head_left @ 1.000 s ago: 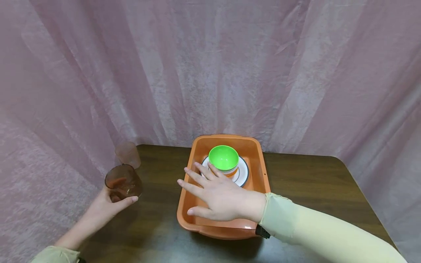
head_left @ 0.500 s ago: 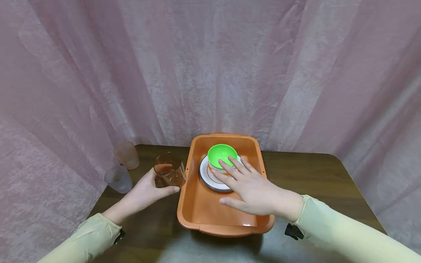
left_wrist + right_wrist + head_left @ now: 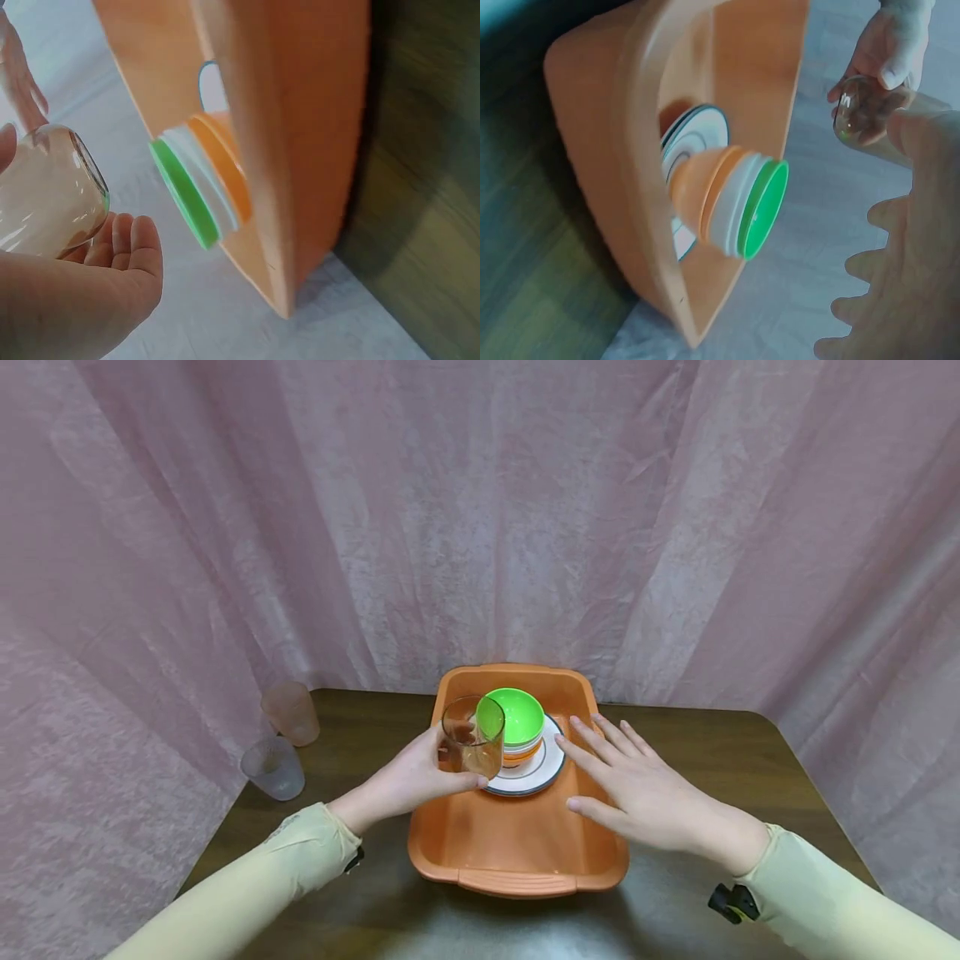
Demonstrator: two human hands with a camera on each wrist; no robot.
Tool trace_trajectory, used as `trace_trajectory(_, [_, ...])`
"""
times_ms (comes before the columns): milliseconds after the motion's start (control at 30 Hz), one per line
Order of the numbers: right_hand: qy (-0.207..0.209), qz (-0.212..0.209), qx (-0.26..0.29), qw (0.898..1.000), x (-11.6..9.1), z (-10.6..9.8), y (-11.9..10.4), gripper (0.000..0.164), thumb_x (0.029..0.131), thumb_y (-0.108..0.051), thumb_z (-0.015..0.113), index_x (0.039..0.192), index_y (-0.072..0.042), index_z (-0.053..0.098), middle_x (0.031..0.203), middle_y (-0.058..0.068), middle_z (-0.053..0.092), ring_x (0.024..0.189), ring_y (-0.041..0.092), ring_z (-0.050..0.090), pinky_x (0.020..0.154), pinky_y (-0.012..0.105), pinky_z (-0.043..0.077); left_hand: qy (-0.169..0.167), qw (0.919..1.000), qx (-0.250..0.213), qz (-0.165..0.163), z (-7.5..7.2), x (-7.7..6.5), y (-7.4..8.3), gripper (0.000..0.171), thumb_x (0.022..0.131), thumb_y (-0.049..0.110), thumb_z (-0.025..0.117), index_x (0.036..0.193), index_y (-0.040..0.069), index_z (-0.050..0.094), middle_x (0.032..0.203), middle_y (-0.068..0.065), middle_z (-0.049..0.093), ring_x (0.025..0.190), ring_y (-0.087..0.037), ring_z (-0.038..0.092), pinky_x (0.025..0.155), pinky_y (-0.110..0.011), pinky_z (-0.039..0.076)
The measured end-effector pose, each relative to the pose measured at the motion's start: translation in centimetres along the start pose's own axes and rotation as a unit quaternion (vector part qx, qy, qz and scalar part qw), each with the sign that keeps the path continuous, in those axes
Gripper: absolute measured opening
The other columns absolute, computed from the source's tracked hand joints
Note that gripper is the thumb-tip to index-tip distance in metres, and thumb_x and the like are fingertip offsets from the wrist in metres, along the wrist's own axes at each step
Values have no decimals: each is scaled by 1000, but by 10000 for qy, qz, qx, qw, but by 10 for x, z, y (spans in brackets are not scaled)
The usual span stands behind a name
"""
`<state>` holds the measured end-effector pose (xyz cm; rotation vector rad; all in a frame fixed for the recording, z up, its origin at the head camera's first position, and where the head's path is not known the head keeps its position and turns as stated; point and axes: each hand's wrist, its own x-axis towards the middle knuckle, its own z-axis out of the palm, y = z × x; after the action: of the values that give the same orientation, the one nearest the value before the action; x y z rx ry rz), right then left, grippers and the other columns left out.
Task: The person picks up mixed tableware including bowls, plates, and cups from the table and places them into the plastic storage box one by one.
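My left hand [image 3: 408, 781] grips a clear amber-brown glass [image 3: 474, 752], thumb on the near side, fingers behind. The glass is held above the left part of an orange plastic basin [image 3: 517, 852]. Inside the basin, a stack of bowls [image 3: 724, 199] with a green bowl [image 3: 517, 714] on top stands on white dark-rimmed plates [image 3: 543, 772]. Over the basin's right rim my right hand [image 3: 645, 793] hovers with fingers spread, holding nothing. In the left wrist view the glass [image 3: 52, 191] is apart from the bowls.
On the table's left side stand a pinkish frosted cup [image 3: 291, 714] and a clear frosted cup [image 3: 274, 768]. The dark wooden table [image 3: 697, 760] reaches back to a pink curtain [image 3: 480, 527], which also hangs along both sides.
My left hand has carried the brown glass rightward from the table's left side to above the basin. My right hand has moved right, off the bowls and plates.
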<state>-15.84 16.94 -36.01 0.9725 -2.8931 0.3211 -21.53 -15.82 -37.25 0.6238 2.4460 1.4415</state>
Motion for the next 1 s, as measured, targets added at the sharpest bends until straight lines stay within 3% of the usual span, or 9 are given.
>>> trace_trajectory(233, [177, 273, 90, 9994, -17, -1, 14, 75, 103, -57, 51, 164, -20, 27, 170, 8, 17, 156, 37, 8, 124, 49, 0, -196, 9997, 19, 168, 18, 19, 11, 66, 81, 29, 89, 135, 11, 55, 124, -3, 62, 105, -20, 61, 89, -39, 52])
trace_trajectory(400, [340, 268, 137, 9990, -21, 0, 19, 75, 104, -54, 53, 164, -19, 27, 169, 11, 19, 155, 37, 9, 124, 47, -1, -246, 9995, 38, 189, 26, 22, 17, 68, 80, 29, 89, 135, 10, 55, 123, -2, 61, 107, -20, 60, 97, -48, 50])
trace_trajectory(567, [546, 421, 695, 9952, -14, 0, 18, 76, 102, -52, 57, 162, -13, 31, 166, 10, 29, 154, 35, 18, 124, 51, 12, -237, 9995, 159, 127, 29, 21, 21, 69, 79, 31, 90, 135, 9, 56, 121, -3, 59, 110, -20, 60, 100, -47, 49])
trace_trajectory(700, [679, 771, 1790, 9785, 0, -1, 12, 74, 100, -51, 63, 160, -16, 37, 160, 7, 39, 149, 30, 30, 117, 56, 28, -287, 9993, 202, 132, 31, 21, 23, 68, 79, 32, 89, 135, 10, 56, 122, -1, 60, 111, -18, 59, 99, -40, 49])
trace_trajectory(833, [656, 928, 2802, 9532, 17, -2, 0, 76, 96, -50, 70, 159, -20, 39, 157, 3, 43, 143, 29, 39, 114, 56, 33, -364, 9990, 166, 174, 35, 22, 23, 70, 80, 32, 89, 136, 7, 54, 120, 0, 61, 109, -17, 59, 98, -38, 48])
trace_trajectory(1000, [713, 865, 3664, 9237, 34, -1, -14, 73, 90, -42, 80, 152, -24, 47, 145, -7, 54, 129, 23, 53, 109, 52, 40, -494, 9986, -43, 178, 38, 23, 24, 73, 79, 33, 88, 137, 9, 52, 113, 0, 64, 104, -16, 62, 94, -37, 51])
